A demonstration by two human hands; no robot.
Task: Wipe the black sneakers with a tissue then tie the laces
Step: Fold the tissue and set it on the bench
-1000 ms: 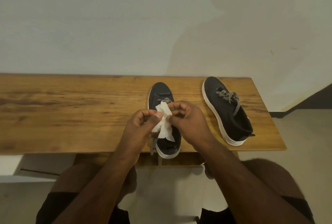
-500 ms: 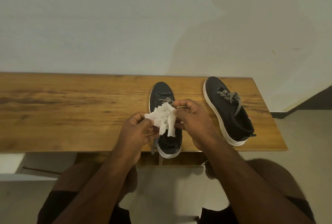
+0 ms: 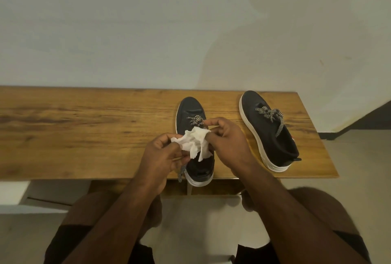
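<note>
Two black sneakers with white soles stand on a wooden table point(image 3: 84, 132). The left sneaker point(image 3: 190, 111) points away from me, its heel at the table's front edge, a loose striped lace hanging down its left side. The right sneaker point(image 3: 266, 134) sits apart to the right, its lace in a bow. A crumpled white tissue point(image 3: 195, 143) is stretched above the left sneaker. My left hand point(image 3: 163, 160) pinches its left end and my right hand point(image 3: 226, 143) pinches its right end. Both hands hide the middle of the left sneaker.
A pale wall point(image 3: 148, 31) rises right behind the table. The table's right end point(image 3: 317, 136) lies just past the right sneaker, with floor beyond. My knees point(image 3: 101, 210) are below the front edge. A long stretch of bare wood extends to the left.
The tissue was bunched between my hands; they have drawn apart a little and spread it wider. The sneakers have not moved.
</note>
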